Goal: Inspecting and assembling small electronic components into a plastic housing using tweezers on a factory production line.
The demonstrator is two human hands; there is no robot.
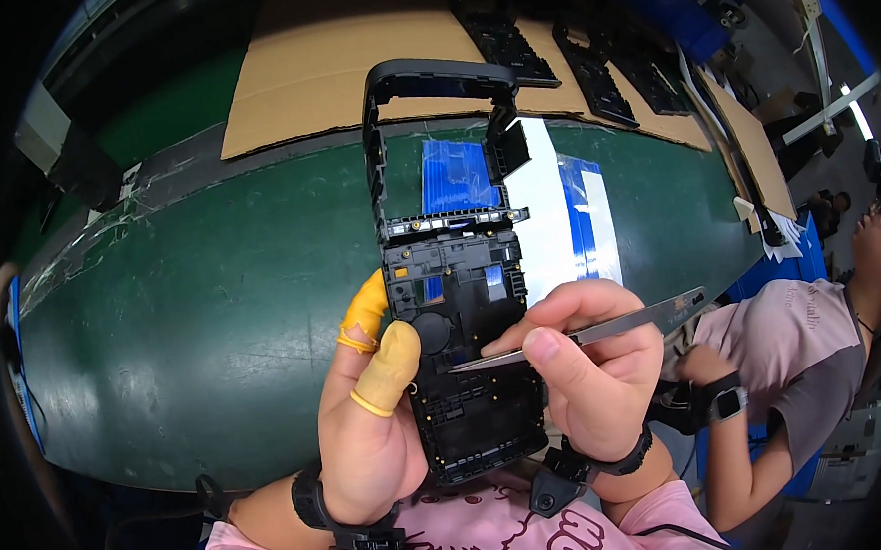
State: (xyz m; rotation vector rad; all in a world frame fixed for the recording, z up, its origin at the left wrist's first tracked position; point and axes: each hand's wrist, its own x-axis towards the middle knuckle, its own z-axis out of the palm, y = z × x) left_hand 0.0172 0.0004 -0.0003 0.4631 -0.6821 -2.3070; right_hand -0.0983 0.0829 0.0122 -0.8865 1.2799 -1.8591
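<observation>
A long black plastic housing (478, 412) with an open rectangular frame at its far end is held up in front of me. My left hand (374, 438) grips its left edge, yellow finger cots covering the thumb and a finger; the other fingers are hidden behind the part. Between thumb and fingers my right hand (600, 366) pinches metal tweezers (622, 325). Their tips reach over the middle of the housing, near a round black disc (434, 331). Whether the tips hold anything is too small to tell.
Beneath the housing lies a green table (215, 337). Blue film strips (455, 175) and a white sheet (545, 210) rest on it. Cardboard (320, 62) at the back carries several black plastic parts (595, 78). Another person (793, 356) sits close on the right.
</observation>
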